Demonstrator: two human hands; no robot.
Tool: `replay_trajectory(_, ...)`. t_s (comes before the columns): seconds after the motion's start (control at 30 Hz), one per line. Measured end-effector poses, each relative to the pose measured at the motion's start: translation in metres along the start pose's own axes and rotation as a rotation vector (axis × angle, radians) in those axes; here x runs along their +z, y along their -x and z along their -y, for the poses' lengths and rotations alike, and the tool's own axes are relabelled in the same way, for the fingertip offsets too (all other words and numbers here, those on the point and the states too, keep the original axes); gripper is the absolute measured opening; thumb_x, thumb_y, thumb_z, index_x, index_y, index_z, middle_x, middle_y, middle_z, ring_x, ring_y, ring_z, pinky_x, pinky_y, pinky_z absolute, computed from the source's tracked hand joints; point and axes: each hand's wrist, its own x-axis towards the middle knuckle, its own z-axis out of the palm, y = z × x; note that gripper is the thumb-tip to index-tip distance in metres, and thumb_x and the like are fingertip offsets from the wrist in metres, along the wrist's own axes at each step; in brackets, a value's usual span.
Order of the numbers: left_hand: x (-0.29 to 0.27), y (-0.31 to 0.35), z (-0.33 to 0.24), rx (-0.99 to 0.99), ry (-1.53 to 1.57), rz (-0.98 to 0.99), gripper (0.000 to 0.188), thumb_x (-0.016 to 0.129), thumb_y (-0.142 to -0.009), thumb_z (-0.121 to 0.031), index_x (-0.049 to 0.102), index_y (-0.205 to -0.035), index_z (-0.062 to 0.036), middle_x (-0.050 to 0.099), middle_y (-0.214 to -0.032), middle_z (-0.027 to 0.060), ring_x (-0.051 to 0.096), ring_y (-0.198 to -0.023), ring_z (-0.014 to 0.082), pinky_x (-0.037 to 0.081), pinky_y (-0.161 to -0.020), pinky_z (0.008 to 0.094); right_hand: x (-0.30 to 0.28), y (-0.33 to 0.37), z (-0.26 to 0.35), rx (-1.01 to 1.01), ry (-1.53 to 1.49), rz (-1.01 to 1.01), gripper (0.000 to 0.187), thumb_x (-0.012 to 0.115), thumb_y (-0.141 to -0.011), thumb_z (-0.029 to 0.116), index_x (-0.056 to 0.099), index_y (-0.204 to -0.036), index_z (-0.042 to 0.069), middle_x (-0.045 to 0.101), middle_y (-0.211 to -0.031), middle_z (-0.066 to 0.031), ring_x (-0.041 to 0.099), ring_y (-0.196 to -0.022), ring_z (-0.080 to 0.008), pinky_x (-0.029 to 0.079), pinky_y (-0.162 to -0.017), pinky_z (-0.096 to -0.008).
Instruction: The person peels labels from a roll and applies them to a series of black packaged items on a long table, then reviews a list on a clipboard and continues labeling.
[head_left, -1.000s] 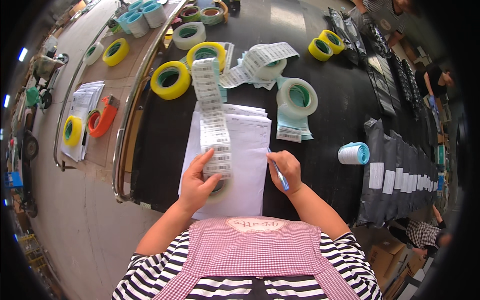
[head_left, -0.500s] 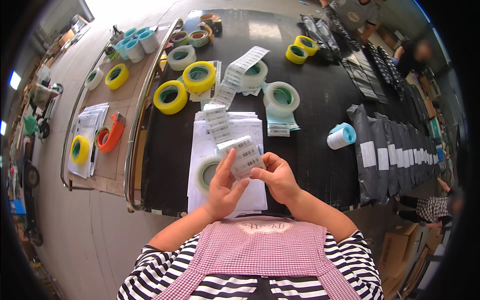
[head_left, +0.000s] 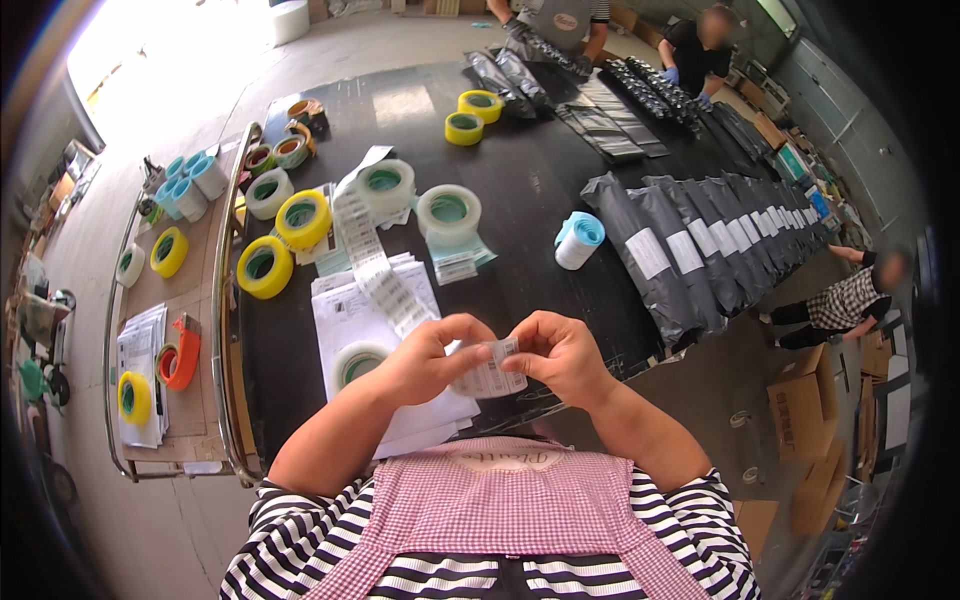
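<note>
Between my hands is a strip of white barcode labels (head_left: 490, 376), pinched near its end. My left hand (head_left: 435, 355) grips the strip from the left with thumb and fingers. At the right edge of the same labels, my right hand (head_left: 558, 355) pinches with thumb and forefinger. The rest of the strip trails away over the table to a clear tape roll (head_left: 386, 184). Below my left hand lies a stack of printed papers (head_left: 335, 318), with another clear tape roll (head_left: 358, 362) on it, partly hidden by my forearm.
Yellow tape rolls (head_left: 265, 267) stand left on the black table (head_left: 530, 220). A blue-white label roll (head_left: 579, 241) is at right, beside a row of grey parcels (head_left: 640, 250). A side cart (head_left: 205, 340) holds an orange tape dispenser (head_left: 181, 352). Other people work at the far side and right.
My view has swung right, so the table appears shifted left. My hands have turned the labels and now pinch them with fingertips facing each other.
</note>
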Motion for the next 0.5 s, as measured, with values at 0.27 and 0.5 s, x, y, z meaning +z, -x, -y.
replay_trajectory(0.27,0.066,-0.062,-0.006,-0.145,0.518,0.194,0.018,0.065,-0.098,-0.021,0.064,-0.095,-0.0036,0.063,-0.090,-0.0015,0.056,-0.081,0.0057,0.046,-0.071,0.0239,-0.089,0.031,0.001,0.085,-0.281,0.111,0.012,0.073,-0.090,0.005,0.066,-0.098,0.001,0.068,-0.092,-0.0038,0.065,-0.086,-0.0108,0.054,-0.080,-0.0259)
replay_trajectory(0.5,0.157,-0.130,-0.008,-0.352,0.703,0.250,0.019,0.071,-0.093,-0.018,0.066,-0.082,-0.0041,0.059,-0.086,-0.0029,0.052,-0.077,0.0058,0.041,-0.070,0.0227,-0.190,0.055,-0.012,-0.381,0.142,0.105,0.009,0.070,-0.091,0.005,0.062,-0.092,0.003,0.064,-0.089,-0.0037,0.061,-0.081,-0.0112,0.050,-0.071,-0.0264)
